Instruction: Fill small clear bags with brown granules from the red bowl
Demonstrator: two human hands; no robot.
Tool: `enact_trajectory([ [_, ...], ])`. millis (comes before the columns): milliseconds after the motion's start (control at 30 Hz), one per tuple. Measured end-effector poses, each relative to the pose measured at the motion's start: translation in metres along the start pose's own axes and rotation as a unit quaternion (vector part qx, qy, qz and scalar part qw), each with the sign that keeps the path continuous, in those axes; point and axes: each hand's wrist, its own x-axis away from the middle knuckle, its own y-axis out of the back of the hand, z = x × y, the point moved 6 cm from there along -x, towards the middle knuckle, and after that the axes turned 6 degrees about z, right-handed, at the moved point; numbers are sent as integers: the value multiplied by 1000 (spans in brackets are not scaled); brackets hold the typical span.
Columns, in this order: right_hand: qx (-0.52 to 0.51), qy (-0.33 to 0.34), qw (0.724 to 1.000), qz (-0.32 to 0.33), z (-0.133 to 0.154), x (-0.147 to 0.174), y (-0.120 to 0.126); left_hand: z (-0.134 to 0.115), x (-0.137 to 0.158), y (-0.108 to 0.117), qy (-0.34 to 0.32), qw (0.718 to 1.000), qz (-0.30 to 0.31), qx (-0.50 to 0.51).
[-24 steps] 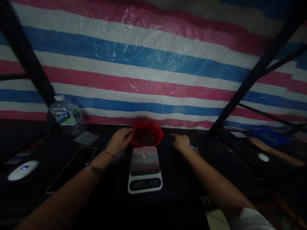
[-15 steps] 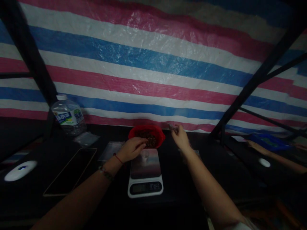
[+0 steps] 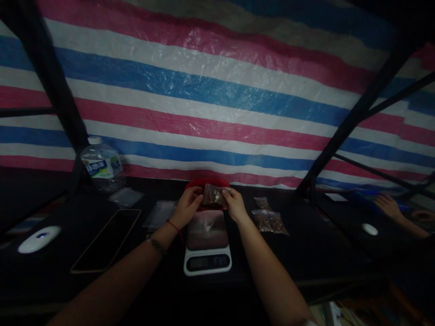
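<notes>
A small clear plastic bag (image 3: 213,196) with brown bits inside is held up between my two hands, just in front of the red bowl (image 3: 220,182). My left hand (image 3: 187,204) is closed at the bag's left edge, thumb and fingers together. At its right edge, my right hand (image 3: 235,203) pinches the plastic. The bag and hands hide most of the bowl and its contents. Below them lies a white kitchen scale (image 3: 208,262) with a shiny platform, on which a small clear object (image 3: 208,225) seems to rest.
Filled bags (image 3: 271,222) lie right of the scale. To the left are flat clear bags (image 3: 159,214), a phone (image 3: 106,242), a white mouse-shaped object (image 3: 40,239) and a large bottle (image 3: 102,167). Another person's hand (image 3: 387,206) is at far right. Dark frame posts flank the striped sheet.
My right hand has moved left from beside the bowl, bringing the bag in front of it. My left hand has come to the bag's left edge. The other person's hand has shifted right.
</notes>
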Motion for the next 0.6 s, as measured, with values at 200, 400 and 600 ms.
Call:
enact_trajectory([
  [200,27,-2,999,-31,-9,10,7,20,-20,-25,152,965,167,132],
  [400,209,144,961,-110,17,17,13,21,-20,-9,162,972,47,162],
  [600,292,178,939,49,23,26,-22,12,-2,-11,128,983,70,109],
])
